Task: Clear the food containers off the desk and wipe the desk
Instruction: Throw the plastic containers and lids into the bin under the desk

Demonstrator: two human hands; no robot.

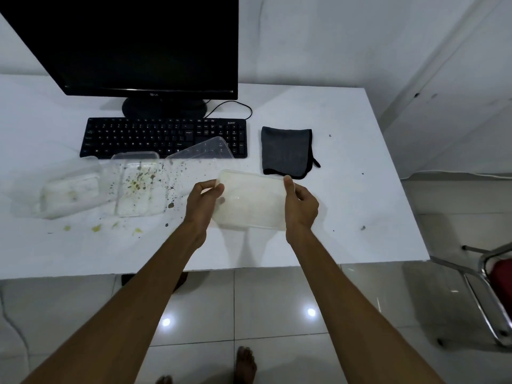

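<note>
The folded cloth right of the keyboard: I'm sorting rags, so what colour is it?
Dark grey with black edging; the cloth shows in the head view.

We are looking at an office: a monitor (133, 42) and keyboard (163, 137) are sitting on a white counter (346, 212) (a chrome chair (493, 286) is standing alongside).

The chair (496, 286) and the monitor (133, 42) are cut off by the edges.

"LG" on monitor (130, 45) bezel
</note>
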